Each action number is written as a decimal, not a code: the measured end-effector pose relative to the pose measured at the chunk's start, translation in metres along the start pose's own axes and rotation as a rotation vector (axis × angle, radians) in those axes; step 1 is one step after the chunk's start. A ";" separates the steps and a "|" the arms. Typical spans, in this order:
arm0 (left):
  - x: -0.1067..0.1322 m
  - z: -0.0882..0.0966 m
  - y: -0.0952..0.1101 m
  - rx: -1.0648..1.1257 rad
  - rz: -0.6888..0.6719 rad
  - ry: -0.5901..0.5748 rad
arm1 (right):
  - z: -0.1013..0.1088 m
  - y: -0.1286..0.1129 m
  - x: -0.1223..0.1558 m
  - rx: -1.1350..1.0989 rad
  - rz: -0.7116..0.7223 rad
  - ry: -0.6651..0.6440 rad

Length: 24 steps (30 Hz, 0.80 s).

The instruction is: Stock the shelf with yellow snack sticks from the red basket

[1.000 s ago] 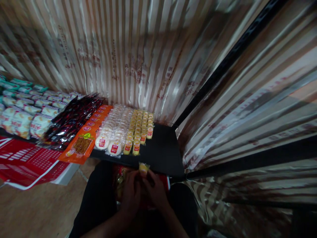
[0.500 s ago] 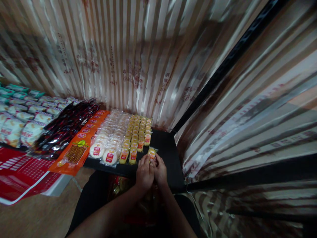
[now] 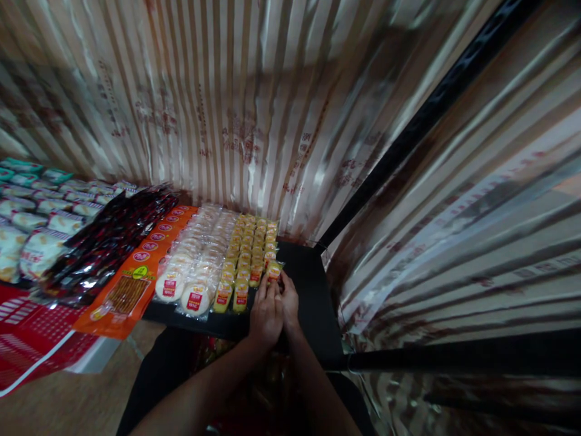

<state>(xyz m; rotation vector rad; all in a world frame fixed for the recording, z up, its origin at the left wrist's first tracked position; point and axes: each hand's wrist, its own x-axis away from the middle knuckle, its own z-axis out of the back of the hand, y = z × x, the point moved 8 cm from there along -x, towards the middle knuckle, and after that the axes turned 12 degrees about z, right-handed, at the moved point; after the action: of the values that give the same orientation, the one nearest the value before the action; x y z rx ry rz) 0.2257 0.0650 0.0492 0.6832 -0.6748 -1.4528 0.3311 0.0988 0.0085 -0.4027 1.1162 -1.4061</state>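
Both hands meet around a small yellow snack packet (image 3: 273, 270) with a red label, at the front of the rightmost yellow row. My left hand (image 3: 267, 315) has its fingers closed on the packet's near left side. My right hand (image 3: 289, 301) grips it from the right, fingertips against the wrapper. Just left of them lie overlapping rows of the same yellow packets (image 3: 241, 293) on the black shelf (image 3: 311, 303). Beyond those, clear-wrapped round white crackers (image 3: 196, 298) are laid out in two rows.
Left of the crackers are orange snack bags (image 3: 124, 297), dark glossy packets (image 3: 91, 260) and white bags (image 3: 43, 248). A red basket (image 3: 36, 339) sits below them at the left. Striped sheeting (image 3: 254, 91) hangs behind, with a black post (image 3: 408, 133) slanting at the right.
My hands have carried the yellow packet forward and slightly left, up to the end of the rightmost row. The view has shifted a little.
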 end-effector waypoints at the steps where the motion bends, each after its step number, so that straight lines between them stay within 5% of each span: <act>1: 0.000 -0.001 -0.001 0.003 -0.014 0.006 | -0.001 -0.002 -0.001 0.008 0.009 -0.002; 8: -0.001 -0.006 -0.008 0.014 -0.147 0.048 | -0.005 -0.007 -0.002 0.030 0.013 0.027; 16: -0.006 -0.016 -0.018 0.022 -0.135 0.080 | -0.011 -0.007 -0.003 0.112 0.100 -0.008; 21: 0.002 0.006 -0.006 0.051 -0.163 0.082 | -0.001 -0.019 0.004 0.077 0.106 0.052; 24: 0.026 0.022 -0.008 0.124 -0.200 0.038 | 0.014 -0.036 0.027 0.054 0.096 0.137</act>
<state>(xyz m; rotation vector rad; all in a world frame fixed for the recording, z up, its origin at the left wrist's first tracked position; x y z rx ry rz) 0.2036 0.0385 0.0574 0.8937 -0.6863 -1.5855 0.3158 0.0616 0.0334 -0.2137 1.1903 -1.3918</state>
